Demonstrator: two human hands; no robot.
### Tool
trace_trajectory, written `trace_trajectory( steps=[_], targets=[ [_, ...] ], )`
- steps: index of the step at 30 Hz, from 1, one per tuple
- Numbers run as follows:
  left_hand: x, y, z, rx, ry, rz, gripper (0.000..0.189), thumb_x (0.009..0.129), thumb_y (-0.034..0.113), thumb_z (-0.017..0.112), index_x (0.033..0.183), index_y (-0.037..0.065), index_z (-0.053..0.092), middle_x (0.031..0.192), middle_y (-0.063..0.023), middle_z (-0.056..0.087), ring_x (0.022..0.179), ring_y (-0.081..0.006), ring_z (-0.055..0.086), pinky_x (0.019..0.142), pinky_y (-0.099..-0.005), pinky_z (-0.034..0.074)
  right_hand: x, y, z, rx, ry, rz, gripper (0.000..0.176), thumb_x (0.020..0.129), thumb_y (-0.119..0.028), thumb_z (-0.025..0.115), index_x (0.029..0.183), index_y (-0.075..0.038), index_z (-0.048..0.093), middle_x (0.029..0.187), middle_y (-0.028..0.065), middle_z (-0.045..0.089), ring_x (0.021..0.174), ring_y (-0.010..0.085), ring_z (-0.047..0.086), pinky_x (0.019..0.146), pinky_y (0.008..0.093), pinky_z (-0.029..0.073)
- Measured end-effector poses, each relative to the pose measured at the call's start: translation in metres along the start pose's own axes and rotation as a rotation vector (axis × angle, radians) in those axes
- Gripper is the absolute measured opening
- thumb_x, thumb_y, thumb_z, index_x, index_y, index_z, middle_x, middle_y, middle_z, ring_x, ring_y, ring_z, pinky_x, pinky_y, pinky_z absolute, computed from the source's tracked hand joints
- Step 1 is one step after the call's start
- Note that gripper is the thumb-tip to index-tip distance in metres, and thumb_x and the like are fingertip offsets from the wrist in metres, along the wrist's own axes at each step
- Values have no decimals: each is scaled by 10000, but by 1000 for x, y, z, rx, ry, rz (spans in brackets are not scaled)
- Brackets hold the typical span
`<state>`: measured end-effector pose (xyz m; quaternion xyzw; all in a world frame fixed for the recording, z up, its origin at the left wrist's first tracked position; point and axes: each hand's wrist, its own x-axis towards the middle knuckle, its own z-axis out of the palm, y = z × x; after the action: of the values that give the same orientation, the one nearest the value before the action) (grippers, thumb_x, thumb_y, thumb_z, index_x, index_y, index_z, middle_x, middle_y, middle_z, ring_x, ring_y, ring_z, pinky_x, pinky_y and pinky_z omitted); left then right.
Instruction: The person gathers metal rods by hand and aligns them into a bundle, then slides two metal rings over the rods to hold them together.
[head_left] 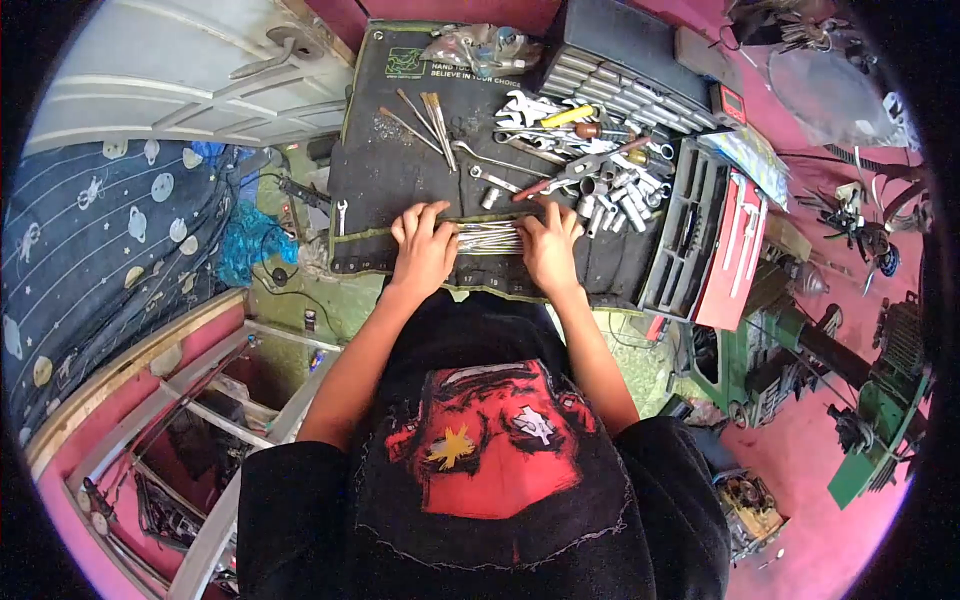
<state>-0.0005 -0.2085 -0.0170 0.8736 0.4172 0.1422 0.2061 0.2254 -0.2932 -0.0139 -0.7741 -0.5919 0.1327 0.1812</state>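
Note:
A bundle of slim silver wrenches (488,238) lies lengthwise along the near edge of the dark tool mat (390,190). My left hand (426,248) is closed around the bundle's left end, fingers curled over it. At the other end my right hand (550,250) grips with thumb and fingers bent. The wrench tips under both hands are hidden. Just beyond my right hand lie loose sockets (620,205) and red-handled pliers (545,186). One small wrench (342,216) rests apart, left of my left hand.
Several brushes (435,122) lie on the mat's upper left. A pile of wrenches and screwdrivers (570,125) sits at the upper right, before a dark drawer cabinet (630,50). A compartment tray (685,230) and a red case (735,250) border the right side.

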Motion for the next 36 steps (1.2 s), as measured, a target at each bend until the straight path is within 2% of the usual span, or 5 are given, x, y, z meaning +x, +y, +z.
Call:
trace_trajectory(
  steps=[6,20,23,27,36],
  targets=[
    [4,3,-1,0,36,-9,156,886,168,777,1026,109,739,1430,-84,576,1352,-371,444,1124,-546,298,1,2,-6,43,12,-17,184,893,-99,728,1068,-115,783,1414,120,566,1245,403,479,1015,560,377],
    [22,-30,-12,7,18,-2,181,880,171,779,1048,114,742,1419,-87,573,1360,-366,443,1134,-555,297,14,-30,0,47,44,69,182,881,-127,764,1061,-137,783,1391,72,569,1250,389,467,1032,560,370],
    [30,-48,-17,19,38,4,174,889,151,769,1054,106,739,1414,-94,572,1349,-370,447,1129,-560,301,22,-44,9,66,63,38,184,883,-147,755,1061,-104,775,1393,152,553,1235,411,477,1017,574,380],
    [44,-73,-30,34,62,-1,201,904,156,760,1097,103,744,1410,-98,568,1340,-365,447,1125,-553,301,38,-71,18,-8,65,60,228,888,-219,778,1106,-151,795,1412,154,548,1278,424,467,1051,606,376],
    [89,-137,-43,93,94,28,259,929,190,739,1183,152,774,1484,-58,570,1375,-348,447,1126,-553,305,88,-113,51,-67,160,121,266,844,-262,835,1109,-239,829,1614,146,432,1414,449,387,1148,639,290]
  ],
)
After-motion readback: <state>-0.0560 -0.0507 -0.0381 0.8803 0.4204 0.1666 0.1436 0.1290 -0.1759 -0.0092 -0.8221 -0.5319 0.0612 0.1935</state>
